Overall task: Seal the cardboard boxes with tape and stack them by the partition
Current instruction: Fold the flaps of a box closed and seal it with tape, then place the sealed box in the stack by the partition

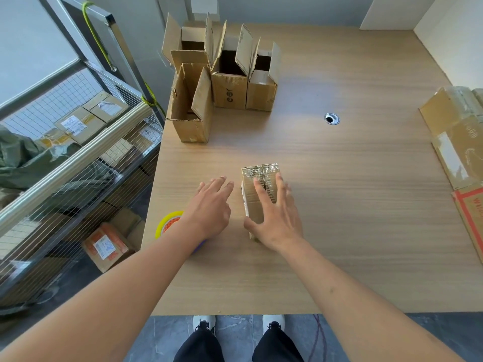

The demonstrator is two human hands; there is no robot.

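A small closed cardboard box (254, 202) with shiny tape on its top lies on the wooden table (339, 205) in front of me. My right hand (275, 218) rests on top of it with fingers spread and straight. My left hand (209, 207) hovers just left of the box, fingers extended, holding nothing. A yellow roll of tape (167, 224) lies at the table's left edge, partly hidden by my left forearm. Several open boxes (222, 82) with raised flaps stand at the far left of the table.
Sealed boxes (457, 142) are stacked at the table's right edge beside a white partition (449, 35). A cable hole (332, 118) sits mid-table. A metal wire cart (78, 152) holding parcels stands left of the table.
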